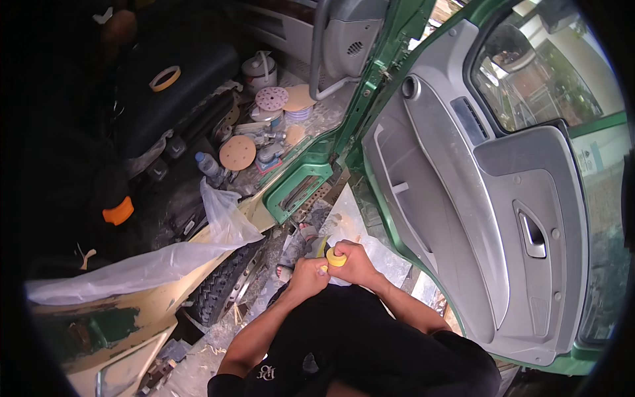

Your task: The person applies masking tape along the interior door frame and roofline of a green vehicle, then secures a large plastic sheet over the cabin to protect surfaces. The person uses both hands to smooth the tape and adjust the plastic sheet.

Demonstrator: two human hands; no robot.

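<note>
In front of my body both hands meet around a roll of yellow masking tape (pixel 337 259). My right hand (pixel 358 266) is closed on the roll, its thumb over the top. Close beside it, my left hand (pixel 308 278) is closed with its fingertips at a bit of yellow tape next to the roll; the strip between the hands is too small to follow. To the left, a clear plastic sheet (pixel 159 266) hangs along the cream-coloured sill of a vehicle cab. A second tape roll (pixel 165 79) lies on the dark seat (pixel 192 63).
On my right stands the open green-framed door (pixel 456 192) with grey trim. On the cab floor are sanding discs (pixel 237 153), a water bottle (pixel 209 167) and a lidded bucket (pixel 258 71). A tyre (pixel 221 288) sits below the sill. Sheets and scraps litter the ground.
</note>
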